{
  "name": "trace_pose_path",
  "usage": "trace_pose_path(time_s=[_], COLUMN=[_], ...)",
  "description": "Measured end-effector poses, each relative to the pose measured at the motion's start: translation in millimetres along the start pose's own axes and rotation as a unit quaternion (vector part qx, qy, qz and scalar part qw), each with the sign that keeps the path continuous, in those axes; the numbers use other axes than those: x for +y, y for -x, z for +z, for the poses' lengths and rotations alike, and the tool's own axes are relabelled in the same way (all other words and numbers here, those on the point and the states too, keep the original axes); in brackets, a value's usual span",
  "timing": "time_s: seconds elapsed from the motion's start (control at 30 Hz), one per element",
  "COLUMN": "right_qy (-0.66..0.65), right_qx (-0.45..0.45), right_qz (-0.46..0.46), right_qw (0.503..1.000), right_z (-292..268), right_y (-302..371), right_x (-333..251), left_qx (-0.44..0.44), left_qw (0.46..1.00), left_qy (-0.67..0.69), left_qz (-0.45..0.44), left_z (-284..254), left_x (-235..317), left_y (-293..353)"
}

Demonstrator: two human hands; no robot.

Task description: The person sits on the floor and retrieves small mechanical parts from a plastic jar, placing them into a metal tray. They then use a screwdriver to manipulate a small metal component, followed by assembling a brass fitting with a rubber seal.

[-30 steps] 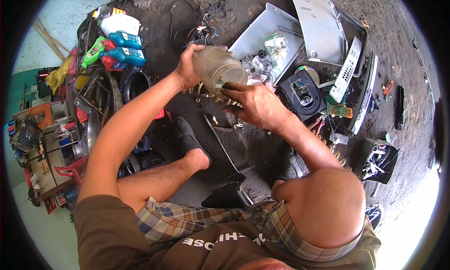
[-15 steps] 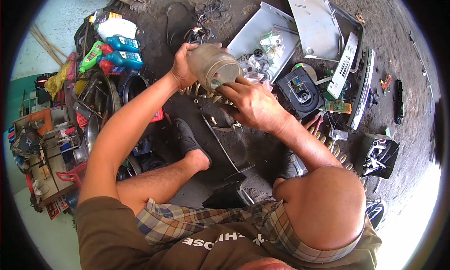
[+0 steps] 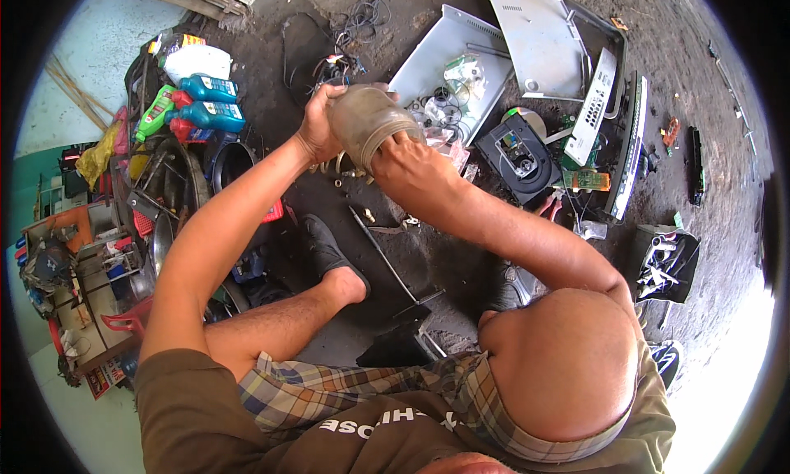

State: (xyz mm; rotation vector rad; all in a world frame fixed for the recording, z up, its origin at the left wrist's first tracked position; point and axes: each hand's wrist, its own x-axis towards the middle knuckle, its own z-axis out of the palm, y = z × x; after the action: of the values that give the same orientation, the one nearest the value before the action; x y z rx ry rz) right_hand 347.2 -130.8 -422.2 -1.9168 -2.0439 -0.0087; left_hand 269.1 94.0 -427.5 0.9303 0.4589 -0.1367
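Note:
A cloudy, dirty clear jar (image 3: 362, 122) is held tilted above the floor, its wide mouth facing down and to the right. My left hand (image 3: 319, 127) is closed around its base and far side. My right hand (image 3: 415, 168) reaches into the mouth with its fingers bunched together. The jar's rim and wall hide the fingertips, so what they hold, if anything, cannot be made out. Below the jar, several brass-coloured rings (image 3: 341, 168) lie on the ground.
A grey metal casing tray (image 3: 415, 62) with bagged parts and cables lies ahead. Right of it are a disc drive (image 3: 518, 157), a pale panel (image 3: 591, 112) and a black bin of tools (image 3: 665, 264). Bottles (image 3: 206, 114) stand at left. A thin metal rod (image 3: 383, 256) lies between my feet.
My right hand has moved left and pushed its fingers deeper into the jar. The jar's mouth has turned further downward. My left hand keeps its grip.

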Motion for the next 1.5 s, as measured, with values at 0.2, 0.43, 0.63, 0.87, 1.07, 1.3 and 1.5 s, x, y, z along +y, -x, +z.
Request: trace_pose_path(time_s=[0.2,0.43,0.63,0.87,1.07,1.3,1.5], right_qy=[0.173,0.052,0.09,-0.115,-0.204,-0.083,-0.114], right_qx=[0.103,-0.163,0.149,-0.05,-0.164,-0.121,-0.1], right_qz=[-0.012,0.111,-0.086,-0.057,-0.113,-0.081,-0.054], right_qw=[0.979,0.979,0.981,0.99,0.959,0.986,0.987], right_z=[87,6,66,-5,-8,13,18], right_y=[-58,-95,-18,21,21,30,27], right_x=[22,4,17,0,3,-13,-12], left_qx=[-0.054,-0.042,-0.031,0.019,0.029,0.071,0.081], left_qw=[0.998,0.999,0.998,0.998,0.99,0.986,0.985], left_qy=[-0.042,-0.03,-0.038,0.006,0.041,0.043,0.054], left_qz=[-0.012,-0.011,-0.027,-0.059,-0.131,-0.147,-0.139], left_z=[17,11,7,-23,-26,-7,-7], left_x=[1,-9,-19,-30,-64,-80,-82], left_y=[-15,-3,-5,11,19,29,36])
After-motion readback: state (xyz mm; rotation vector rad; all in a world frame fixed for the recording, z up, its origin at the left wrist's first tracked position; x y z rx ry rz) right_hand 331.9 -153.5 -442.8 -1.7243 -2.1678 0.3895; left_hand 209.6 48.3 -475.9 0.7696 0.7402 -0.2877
